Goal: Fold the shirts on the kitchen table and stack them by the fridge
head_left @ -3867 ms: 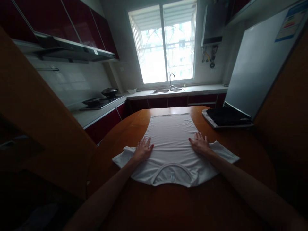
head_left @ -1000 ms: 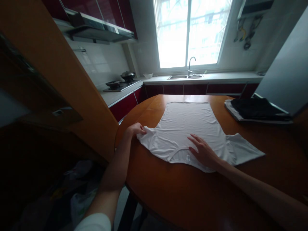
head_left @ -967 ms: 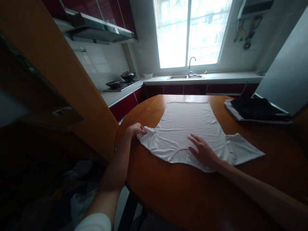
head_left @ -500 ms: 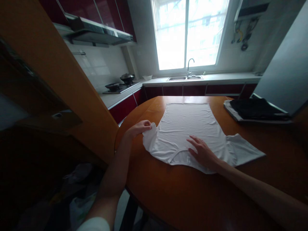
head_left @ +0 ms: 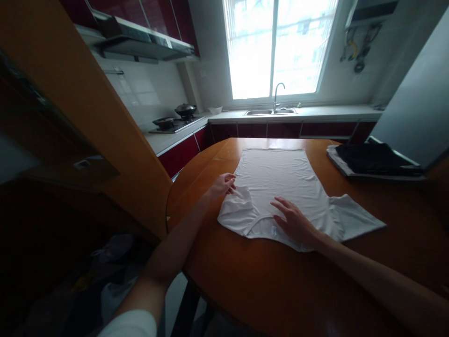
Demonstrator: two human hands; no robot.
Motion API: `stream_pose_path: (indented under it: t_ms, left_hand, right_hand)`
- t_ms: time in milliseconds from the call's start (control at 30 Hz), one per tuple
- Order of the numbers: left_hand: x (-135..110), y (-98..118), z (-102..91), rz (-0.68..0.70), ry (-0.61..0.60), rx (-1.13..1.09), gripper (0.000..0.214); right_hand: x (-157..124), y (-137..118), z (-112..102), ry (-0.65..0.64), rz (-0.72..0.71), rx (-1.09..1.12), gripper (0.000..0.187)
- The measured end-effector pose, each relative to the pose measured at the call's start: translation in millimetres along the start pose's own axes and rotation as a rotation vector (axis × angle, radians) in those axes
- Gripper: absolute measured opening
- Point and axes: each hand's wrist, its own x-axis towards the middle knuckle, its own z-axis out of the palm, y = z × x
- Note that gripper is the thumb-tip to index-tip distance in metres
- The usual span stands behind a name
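Observation:
A white T-shirt (head_left: pixel 277 173) lies spread on the wooden table, its neckline towards me and its hem at the far side. Its left sleeve (head_left: pixel 240 200) is folded inward over the body, while the right sleeve (head_left: pixel 356 219) sticks out to the side. My left hand (head_left: pixel 223 184) is at the shirt's left edge by the folded sleeve, fingers loosely bent and a little apart, with no cloth seen pinched in them. Resting flat on the shirt near the collar, my right hand (head_left: pixel 293 220) has its fingers spread.
A stack of folded dark and white clothes (head_left: pixel 377 161) sits on the right of the round wooden table (head_left: pixel 266 281). Beyond are a counter with a sink (head_left: pixel 270 112) and a stove with pans (head_left: pixel 175 122). A wooden panel (head_left: pixel 140 178) stands at the left.
My left hand has moved right, bringing the left sleeve inward over the shirt, and its pinch on the cloth has loosened. The right hand has stayed in place.

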Motion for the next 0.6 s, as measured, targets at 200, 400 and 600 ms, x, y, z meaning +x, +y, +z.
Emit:
stream_pose_path:
  t_ms: [200,400,600]
  left_hand:
    - [24,-26,-10.6,0.382,0.094,0.418,0.017]
    - [31,-35,-5.6,0.424,0.014,0.504,0.009]
    - [35,-42,-2.8,0.429,0.026,0.572,0.012]
  right_hand:
    - [8,-14,-7,-0.054,-0.131,0.082,0.026]
    - [33,-51,-5,-0.2,-0.299,0.08,0.025]
    - [62,-70,12,-0.311,-0.388,0.006,0.026]
